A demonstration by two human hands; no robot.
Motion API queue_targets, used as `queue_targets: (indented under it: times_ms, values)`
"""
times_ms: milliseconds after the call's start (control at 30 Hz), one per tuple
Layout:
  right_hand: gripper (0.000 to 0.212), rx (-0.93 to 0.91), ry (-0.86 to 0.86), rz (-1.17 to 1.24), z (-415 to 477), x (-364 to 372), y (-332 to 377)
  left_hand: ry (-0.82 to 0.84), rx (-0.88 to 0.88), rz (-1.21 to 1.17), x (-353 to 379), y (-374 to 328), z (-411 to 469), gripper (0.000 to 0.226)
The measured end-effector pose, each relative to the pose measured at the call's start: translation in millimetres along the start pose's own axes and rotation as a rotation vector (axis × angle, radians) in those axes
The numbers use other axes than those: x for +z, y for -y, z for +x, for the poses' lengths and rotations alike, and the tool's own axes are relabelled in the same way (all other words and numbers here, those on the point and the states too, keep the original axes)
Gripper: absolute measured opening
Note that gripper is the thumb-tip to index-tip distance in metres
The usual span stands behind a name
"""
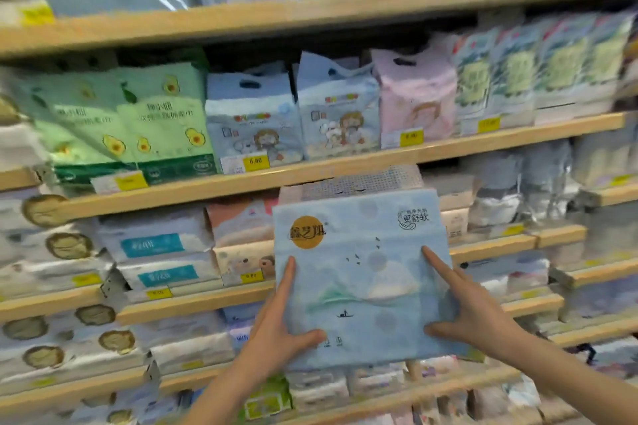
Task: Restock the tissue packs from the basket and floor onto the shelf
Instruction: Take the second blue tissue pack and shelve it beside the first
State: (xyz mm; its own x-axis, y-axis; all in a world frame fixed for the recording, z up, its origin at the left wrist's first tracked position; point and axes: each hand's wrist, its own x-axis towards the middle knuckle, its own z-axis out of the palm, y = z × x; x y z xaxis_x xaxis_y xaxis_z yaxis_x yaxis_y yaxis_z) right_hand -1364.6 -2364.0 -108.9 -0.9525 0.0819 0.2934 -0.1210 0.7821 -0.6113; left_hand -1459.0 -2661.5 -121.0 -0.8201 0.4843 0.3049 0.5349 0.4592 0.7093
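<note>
Body in view: two arms, both bare.
Left grip (pixel 276 331) and right grip (pixel 478 317) are showing bare; both forearms (pixel 221 390) are likewise showing bare to the frame edge.

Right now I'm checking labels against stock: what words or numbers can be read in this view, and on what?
"更舒软": top right of the blue tissue pack held by the left hand and right hand.
"6.90": yellow price tag on the shelf edge under a blue cartoon pack.
Unclear: characters in the gold round logo on the held pack.
Other price tags and pack print: too blurred.
</note>
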Motion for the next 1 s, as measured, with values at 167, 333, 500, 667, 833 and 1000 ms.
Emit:
queue_targets:
  times_ms: [167, 333, 500, 667, 833, 1000]
  values:
    - [0.116, -0.109, -0.118, -0.029, 4.9, -91.8, 35.1, -0.103, 0.126, 0.007, -25.2, -88.4, 19.2, 0.109]
    - [0.116, -0.234, -0.194, -0.084, 6.9, -165.2, 66.5, -0.213, 0.224, 0.062, -47.4, -161.2, 28.1, 0.111]
    - [0.113, -0.298, -0.239, -0.099, 15.0, -209.3, 90.0, -0.293, 0.264, 0.062, -68.3, -204.0, 37.3, 0.114]
    - [0.113, -0.36, -0.279, -0.064, 36.3, -233.4, 111.9, -0.359, 0.314, 0.123, -97.5, -227.2, 56.2, 0.116]
    - [0.112, -0.451, -0.372, -0.067, 76.0, -247.6, 139.0, -0.423, 0.409, 0.211, -140.1, -240.0, 88.2, 0.114]
    - [0.111, -0.552, -0.472, -0.039, 131.5, -253.4, 172.5, -0.5, 0.532, 0.276, -192.9, -245.3, 130.5, 0.111]
